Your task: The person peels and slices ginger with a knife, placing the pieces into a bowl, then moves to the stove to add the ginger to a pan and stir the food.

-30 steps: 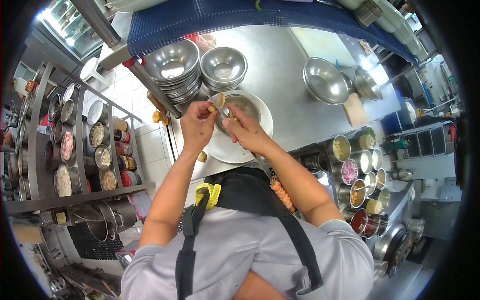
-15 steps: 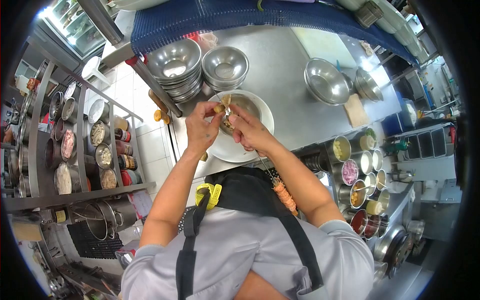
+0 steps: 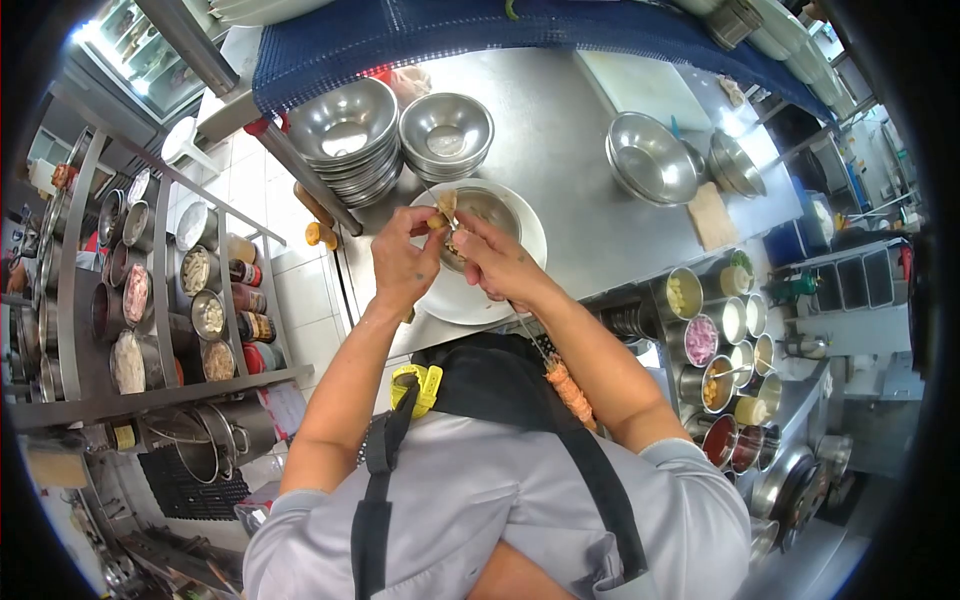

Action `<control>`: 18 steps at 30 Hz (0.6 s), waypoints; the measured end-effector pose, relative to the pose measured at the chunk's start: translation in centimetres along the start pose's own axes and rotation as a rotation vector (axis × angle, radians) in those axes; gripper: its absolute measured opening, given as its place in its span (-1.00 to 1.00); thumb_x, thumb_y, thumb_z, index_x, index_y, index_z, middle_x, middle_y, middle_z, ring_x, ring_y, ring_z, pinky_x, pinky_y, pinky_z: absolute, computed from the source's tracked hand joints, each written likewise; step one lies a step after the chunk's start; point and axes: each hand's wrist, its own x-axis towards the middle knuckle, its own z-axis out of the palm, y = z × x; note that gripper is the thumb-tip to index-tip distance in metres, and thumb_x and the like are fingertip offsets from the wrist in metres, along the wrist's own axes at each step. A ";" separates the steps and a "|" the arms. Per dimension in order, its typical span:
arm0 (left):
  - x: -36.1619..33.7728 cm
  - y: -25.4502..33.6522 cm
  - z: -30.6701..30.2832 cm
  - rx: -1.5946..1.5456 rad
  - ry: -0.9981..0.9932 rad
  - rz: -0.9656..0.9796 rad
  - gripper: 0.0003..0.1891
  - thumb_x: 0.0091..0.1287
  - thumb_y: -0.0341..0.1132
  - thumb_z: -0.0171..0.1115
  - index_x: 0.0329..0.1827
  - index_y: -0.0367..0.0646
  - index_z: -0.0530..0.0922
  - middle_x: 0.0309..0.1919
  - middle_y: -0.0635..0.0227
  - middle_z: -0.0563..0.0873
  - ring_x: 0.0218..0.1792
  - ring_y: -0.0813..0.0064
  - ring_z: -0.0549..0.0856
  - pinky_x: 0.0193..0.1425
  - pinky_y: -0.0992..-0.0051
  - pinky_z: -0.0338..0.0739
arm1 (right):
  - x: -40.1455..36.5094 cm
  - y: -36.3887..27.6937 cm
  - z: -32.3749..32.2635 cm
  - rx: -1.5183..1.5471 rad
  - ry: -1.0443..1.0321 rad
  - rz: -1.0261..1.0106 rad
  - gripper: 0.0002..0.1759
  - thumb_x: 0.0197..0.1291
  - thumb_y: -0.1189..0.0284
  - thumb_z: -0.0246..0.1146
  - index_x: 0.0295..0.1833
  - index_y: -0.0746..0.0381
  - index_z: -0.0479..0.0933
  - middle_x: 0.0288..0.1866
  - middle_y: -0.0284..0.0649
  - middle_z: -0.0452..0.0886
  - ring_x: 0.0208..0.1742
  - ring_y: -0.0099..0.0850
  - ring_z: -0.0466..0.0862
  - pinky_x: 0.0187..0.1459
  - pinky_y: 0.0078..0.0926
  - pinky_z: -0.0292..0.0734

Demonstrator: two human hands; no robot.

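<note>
Between my fingertips is a small brownish food piece (image 3: 446,203), with a yellowish part at its left end. My left hand (image 3: 404,258) is closed in a pinch on it. My right hand (image 3: 497,262) is closed around a thin metal tool, its tip at the piece and its shaft (image 3: 520,320) sticking out below the hand. Under both hands a steel bowl (image 3: 510,212) sits in a wide white dish (image 3: 536,240); small bits in the bowl are partly hidden by my fingers.
Stacked steel bowls (image 3: 345,125) and a second stack (image 3: 447,130) stand beyond the dish. More bowls (image 3: 652,160) and a white board (image 3: 645,90) lie at the right. Filled containers (image 3: 701,342) line the near right side. A metal post (image 3: 300,170) rises at the left.
The food piece has turned slightly between my fingers, and the fingers of my right hand have shifted a little to the left.
</note>
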 end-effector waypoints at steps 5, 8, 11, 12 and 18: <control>-0.1 -0.6 0.1 -0.002 -0.045 -0.008 -0.73 0.23 -0.56 0.43 -0.03 -0.26 0.60 -0.20 0.18 0.76 -0.23 0.32 0.84 -0.14 0.45 0.70 | 2.7 3.4 0.0 -0.268 0.159 -0.269 -0.16 0.50 -0.03 0.10 0.63 0.34 0.14 -0.14 0.01 0.68 -0.17 -0.28 0.68 -0.06 -0.38 0.56; -0.1 -0.5 0.1 -0.009 -0.075 -0.047 -0.73 0.23 -0.54 0.44 -0.04 -0.27 0.60 -0.20 0.18 0.77 -0.23 0.34 0.84 -0.14 0.45 0.69 | 2.7 2.5 -0.2 -0.419 0.203 -0.251 -0.14 0.52 -0.04 0.06 0.63 0.37 0.11 0.07 0.27 0.66 0.15 0.04 0.68 0.20 -0.21 0.52; 0.1 -0.4 0.2 -0.024 -0.104 -0.151 -0.73 0.24 -0.52 0.45 -0.04 -0.28 0.60 -0.22 0.20 0.79 -0.23 0.38 0.84 -0.12 0.45 0.69 | 2.7 2.3 -0.2 -0.520 0.246 -0.303 -0.15 0.53 -0.04 0.03 0.62 0.39 0.10 0.18 0.37 0.60 0.29 0.18 0.61 0.28 -0.13 0.48; 0.2 -0.6 0.2 -0.034 -0.119 -0.185 -0.74 0.25 -0.51 0.45 -0.03 -0.29 0.60 -0.23 0.20 0.79 -0.23 0.39 0.83 -0.11 0.46 0.69 | 2.7 2.4 -0.2 -0.556 0.265 -0.339 -0.16 0.54 -0.04 0.02 0.62 0.39 0.09 0.21 0.39 0.59 0.31 0.20 0.59 0.29 -0.12 0.47; 1.1 -0.9 -0.4 -0.089 -0.197 -0.291 -0.72 0.26 -0.48 0.45 0.00 -0.30 0.61 -0.26 0.22 0.81 -0.24 0.46 0.81 -0.07 0.48 0.70 | 2.8 2.2 -0.6 -0.570 0.211 -0.335 -0.27 0.55 0.03 0.03 0.60 0.29 0.18 0.22 0.29 0.61 0.24 0.12 0.65 0.28 -0.16 0.50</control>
